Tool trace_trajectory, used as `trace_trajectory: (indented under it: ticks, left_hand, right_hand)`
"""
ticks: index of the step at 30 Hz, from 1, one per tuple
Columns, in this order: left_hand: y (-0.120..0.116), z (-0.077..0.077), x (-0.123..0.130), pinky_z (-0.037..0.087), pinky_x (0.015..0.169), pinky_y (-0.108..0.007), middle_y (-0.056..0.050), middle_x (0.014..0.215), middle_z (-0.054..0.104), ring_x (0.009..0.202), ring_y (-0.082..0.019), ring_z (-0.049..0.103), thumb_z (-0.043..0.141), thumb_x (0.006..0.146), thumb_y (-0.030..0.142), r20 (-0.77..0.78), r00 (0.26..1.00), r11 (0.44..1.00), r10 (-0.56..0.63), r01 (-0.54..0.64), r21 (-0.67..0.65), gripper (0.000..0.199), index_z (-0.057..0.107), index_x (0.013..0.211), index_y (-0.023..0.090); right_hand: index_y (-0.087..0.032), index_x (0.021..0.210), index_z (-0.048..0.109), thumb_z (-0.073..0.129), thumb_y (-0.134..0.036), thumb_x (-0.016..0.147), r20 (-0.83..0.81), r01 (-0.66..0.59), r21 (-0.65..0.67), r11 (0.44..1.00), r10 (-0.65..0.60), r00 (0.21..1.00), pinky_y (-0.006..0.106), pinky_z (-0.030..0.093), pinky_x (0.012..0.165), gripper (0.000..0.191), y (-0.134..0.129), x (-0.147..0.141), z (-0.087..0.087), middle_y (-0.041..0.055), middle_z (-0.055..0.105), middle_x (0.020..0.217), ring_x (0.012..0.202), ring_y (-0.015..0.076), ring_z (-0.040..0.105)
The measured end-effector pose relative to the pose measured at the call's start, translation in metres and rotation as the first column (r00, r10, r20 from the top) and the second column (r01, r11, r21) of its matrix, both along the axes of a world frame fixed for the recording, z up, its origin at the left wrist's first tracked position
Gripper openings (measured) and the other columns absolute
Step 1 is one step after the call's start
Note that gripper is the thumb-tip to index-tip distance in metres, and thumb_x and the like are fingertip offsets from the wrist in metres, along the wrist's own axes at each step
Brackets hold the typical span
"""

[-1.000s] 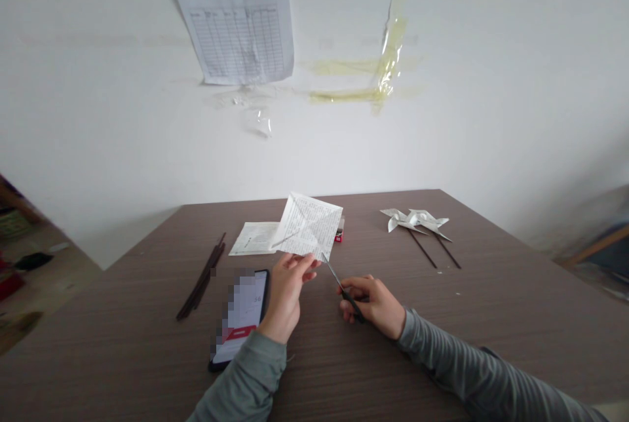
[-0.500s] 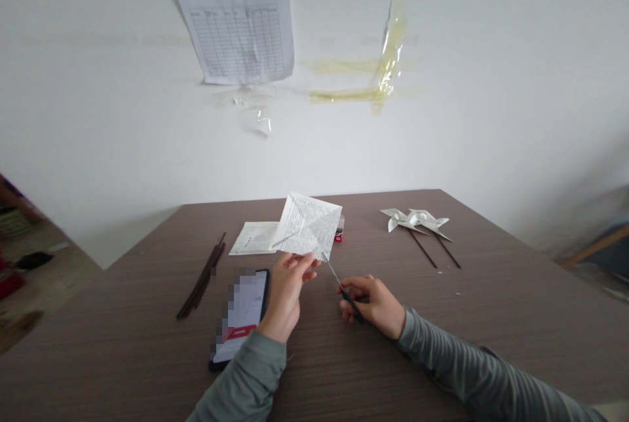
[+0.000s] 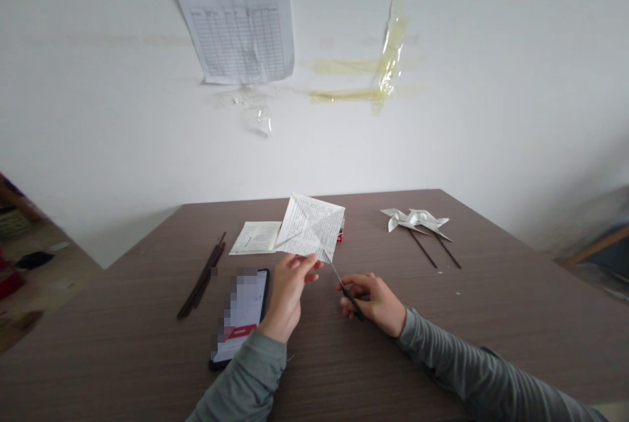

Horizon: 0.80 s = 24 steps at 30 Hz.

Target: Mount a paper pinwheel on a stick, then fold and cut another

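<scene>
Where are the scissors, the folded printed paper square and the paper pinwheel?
Scissors (image 3: 336, 275): head view, on the blades.
Folded printed paper square (image 3: 310, 228): head view, on its middle.
Paper pinwheel (image 3: 415, 219): head view, on its centre.

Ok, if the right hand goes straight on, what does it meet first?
The creased printed paper square held in the left hand: the scissors in the right hand point at its lower edge, though depth is unclear.

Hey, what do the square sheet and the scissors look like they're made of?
The square sheet looks like thin matte paper, creased and printed with lines of text. The scissors have shiny grey blades, probably steel; the dark handles, partly hidden by the right hand, may be plastic, but that's hard to tell.
</scene>
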<state>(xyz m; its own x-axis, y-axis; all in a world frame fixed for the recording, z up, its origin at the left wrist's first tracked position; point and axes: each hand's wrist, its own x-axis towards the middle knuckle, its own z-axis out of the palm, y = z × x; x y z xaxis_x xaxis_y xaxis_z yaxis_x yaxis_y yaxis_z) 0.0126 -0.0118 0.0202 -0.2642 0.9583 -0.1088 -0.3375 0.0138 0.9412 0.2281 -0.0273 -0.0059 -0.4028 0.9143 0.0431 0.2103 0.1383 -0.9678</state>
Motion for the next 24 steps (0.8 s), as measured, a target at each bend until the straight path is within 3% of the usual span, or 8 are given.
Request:
trace_trajectory:
  ticks: [9, 24]
  left_hand:
    - [0.0000, -0.0022, -0.0015, 0.058, 0.067, -0.028, -0.004, 0.088, 0.093, 0.082, -0.025, 0.090, 0.114, 0.064, 0.031, -0.023, 1.000, 1.000, -0.007, 0.007, -0.001, 0.039, 0.080, 0.080, 0.023]
    - [-0.0002, -0.0026, -0.0018, 0.056, 0.066, -0.028, -0.003, 0.086, 0.091, 0.082, -0.024, 0.089, 0.114, 0.064, 0.035, -0.045, 0.999, 1.000, -0.016, 0.016, 0.001, 0.040, 0.080, 0.080, 0.023]
  right_hand:
    - [-0.030, 0.096, 0.087, 0.107, -0.090, 0.074, -0.002, 0.021, -0.045, 0.999, -0.021, 1.000, 0.055, 0.078, 0.087, 0.067, -0.0024, -0.0005, 0.0078, 0.0096, 0.087, 0.072, 0.071, 0.0401, 0.087]
    - [-0.028, 0.098, 0.087, 0.106, -0.087, 0.079, -0.002, 0.021, -0.022, 1.000, -0.021, 1.000, 0.053, 0.079, 0.087, 0.065, -0.0030, -0.0014, 0.0073, 0.0106, 0.087, 0.074, 0.071, 0.0392, 0.088]
